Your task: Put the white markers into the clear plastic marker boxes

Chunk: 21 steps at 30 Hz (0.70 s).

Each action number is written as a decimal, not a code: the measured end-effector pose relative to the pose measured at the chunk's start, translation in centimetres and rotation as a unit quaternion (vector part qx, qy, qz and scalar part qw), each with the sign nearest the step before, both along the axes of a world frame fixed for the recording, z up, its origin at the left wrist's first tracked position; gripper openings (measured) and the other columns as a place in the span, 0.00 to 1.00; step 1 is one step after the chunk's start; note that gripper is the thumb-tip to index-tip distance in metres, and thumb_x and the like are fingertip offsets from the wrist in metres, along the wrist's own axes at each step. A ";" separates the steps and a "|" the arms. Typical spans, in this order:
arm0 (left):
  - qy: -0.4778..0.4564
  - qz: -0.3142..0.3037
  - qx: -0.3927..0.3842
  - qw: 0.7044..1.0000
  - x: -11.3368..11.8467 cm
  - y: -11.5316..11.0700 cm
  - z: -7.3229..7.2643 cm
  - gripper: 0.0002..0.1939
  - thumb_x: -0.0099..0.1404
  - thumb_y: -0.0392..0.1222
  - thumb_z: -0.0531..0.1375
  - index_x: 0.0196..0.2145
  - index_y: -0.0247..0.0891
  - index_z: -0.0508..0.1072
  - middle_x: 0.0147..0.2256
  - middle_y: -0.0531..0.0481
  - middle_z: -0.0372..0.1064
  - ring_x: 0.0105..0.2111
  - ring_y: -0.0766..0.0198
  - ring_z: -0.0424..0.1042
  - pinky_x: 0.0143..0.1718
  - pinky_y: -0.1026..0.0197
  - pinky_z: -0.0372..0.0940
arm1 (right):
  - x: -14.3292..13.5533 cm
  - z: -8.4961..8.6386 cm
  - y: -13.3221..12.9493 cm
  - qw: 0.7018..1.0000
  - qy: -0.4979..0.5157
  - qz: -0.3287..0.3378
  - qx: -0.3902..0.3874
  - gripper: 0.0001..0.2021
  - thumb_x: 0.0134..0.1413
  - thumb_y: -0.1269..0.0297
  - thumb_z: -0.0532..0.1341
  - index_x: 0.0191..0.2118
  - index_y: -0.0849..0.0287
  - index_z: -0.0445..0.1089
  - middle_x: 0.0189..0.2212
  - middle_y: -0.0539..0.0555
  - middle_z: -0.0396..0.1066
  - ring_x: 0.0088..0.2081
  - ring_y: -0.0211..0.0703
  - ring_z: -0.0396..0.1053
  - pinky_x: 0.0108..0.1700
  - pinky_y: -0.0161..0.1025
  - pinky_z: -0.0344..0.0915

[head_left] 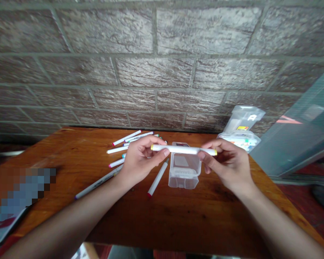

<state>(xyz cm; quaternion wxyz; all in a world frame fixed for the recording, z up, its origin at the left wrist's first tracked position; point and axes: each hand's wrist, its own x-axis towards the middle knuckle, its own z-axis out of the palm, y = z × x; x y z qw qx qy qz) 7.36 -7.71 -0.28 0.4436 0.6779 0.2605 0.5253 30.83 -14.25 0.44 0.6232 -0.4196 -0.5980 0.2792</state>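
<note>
A white marker (pixel 183 149) with yellow ends is held level above the table, one end in each hand. My left hand (pixel 142 158) pinches it near the left end, thumb in front. At the other end, the fingers and thumb of my right hand (pixel 228 162) close around it. Below the marker lies a clear plastic case (pixel 185 172), its upper part hidden behind the marker. A white marker with a red end (pixel 158 178) rests left of the case. Several more white markers (pixel 126 137) with coloured ends lie scattered beyond and beside my left hand, which covers part of them.
The wooden table (pixel 178 219) meets a brick wall (pixel 140 72). Near its right back edge stands an open clear container (pixel 239 138) with a raised lid and pale contents. A dark-edged flat object (pixel 9 228), partly pixelated, is at the left. A glass panel (pixel 294 136) stands at the right.
</note>
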 end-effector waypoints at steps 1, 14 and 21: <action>0.001 -0.001 -0.002 1.000 0.0 0.0 0.0 0.11 0.62 0.44 0.73 0.36 0.37 0.78 0.26 0.53 0.73 0.20 0.71 0.65 0.20 0.69 0.60 | 0.0 0.0 0.0 1.000 -0.001 -0.001 -0.001 0.08 0.54 0.63 0.75 0.36 0.57 0.77 0.19 0.46 0.73 0.15 0.33 0.66 0.17 0.31 0.64; -0.001 -0.011 -0.007 1.000 -0.1 -0.1 0.3 0.11 0.63 0.44 0.72 0.38 0.36 0.77 0.25 0.54 0.72 0.19 0.73 0.65 0.19 0.70 0.59 | 0.0 0.1 -0.1 1.000 -0.006 -0.008 -0.003 0.12 0.53 0.58 0.76 0.36 0.57 0.77 0.19 0.47 0.73 0.14 0.34 0.66 0.16 0.32 0.64; 0.004 -0.035 -0.032 0.999 0.1 0.5 0.8 0.12 0.62 0.46 0.73 0.37 0.37 0.79 0.26 0.53 0.74 0.19 0.70 0.67 0.19 0.68 0.62 | 0.3 0.2 0.2 0.999 -0.003 -0.036 -0.006 0.15 0.49 0.56 0.78 0.37 0.57 0.76 0.20 0.47 0.74 0.15 0.35 0.67 0.16 0.33 0.62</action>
